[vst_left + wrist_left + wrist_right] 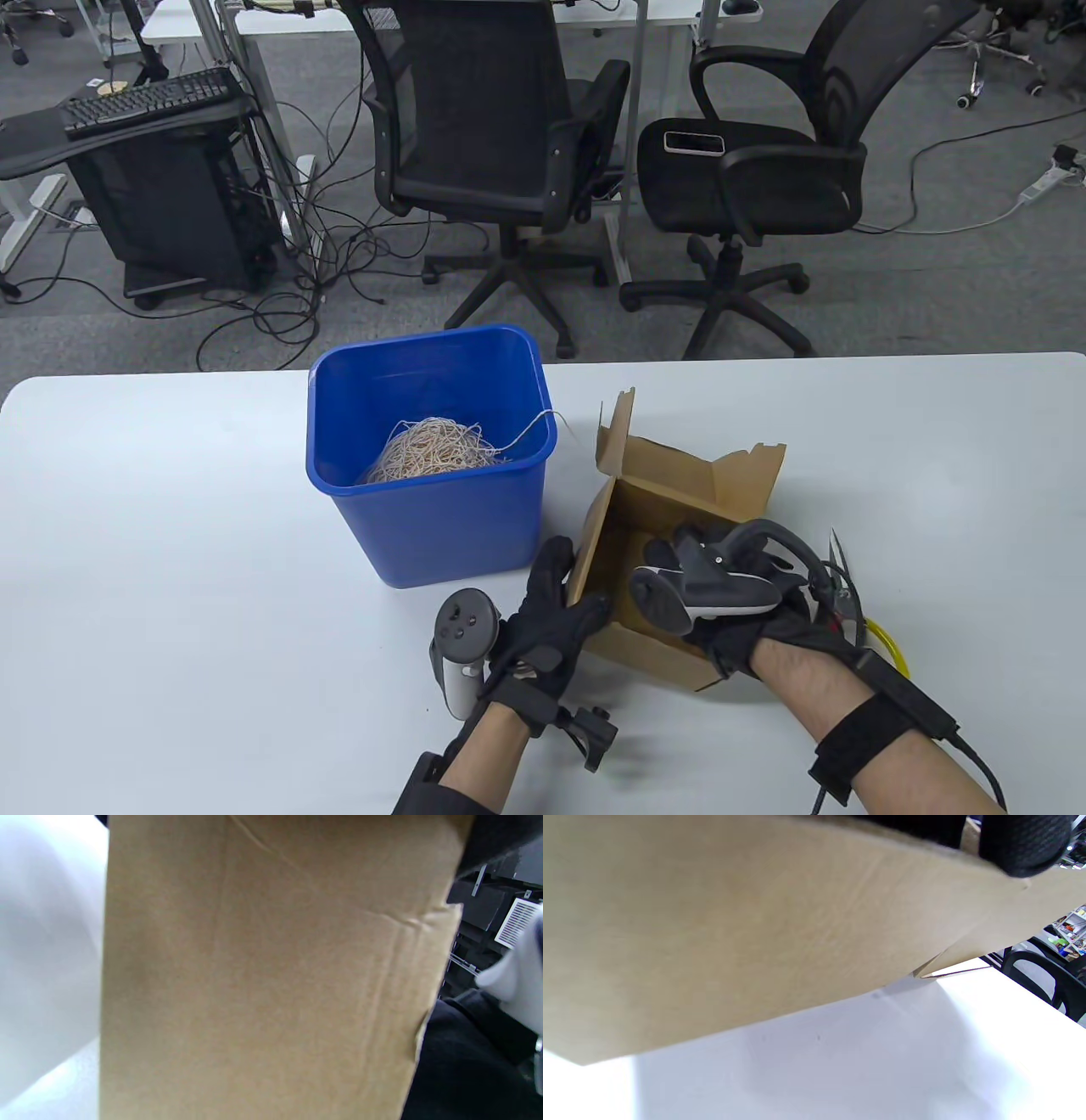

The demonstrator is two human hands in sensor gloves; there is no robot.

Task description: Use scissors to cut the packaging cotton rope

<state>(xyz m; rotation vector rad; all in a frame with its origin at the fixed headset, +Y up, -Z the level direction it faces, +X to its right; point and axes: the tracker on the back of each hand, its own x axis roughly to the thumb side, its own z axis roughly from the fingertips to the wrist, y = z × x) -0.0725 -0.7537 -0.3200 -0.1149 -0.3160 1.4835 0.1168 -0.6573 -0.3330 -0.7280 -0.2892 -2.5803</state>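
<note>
A tangle of beige cotton rope (433,454) lies in a blue bin (441,526), with one strand hanging over the right rim. An open cardboard box (632,649) stands to the right of the bin. My left hand (556,611) grips the box's left wall, thumb inside and fingers outside; that wall fills the left wrist view (271,976). My right hand (730,594) holds the box's near right wall with its fingers inside; a gloved fingertip (1022,844) shows over the cardboard (755,925). Scissors (848,586) with yellow handles lie on the table just right of the box, beside my right wrist.
The white table (170,552) extends to the left and right of the bin and box. The box flaps (615,429) stand up at the far side. Two office chairs (501,136) and floor cables are beyond the table's far edge.
</note>
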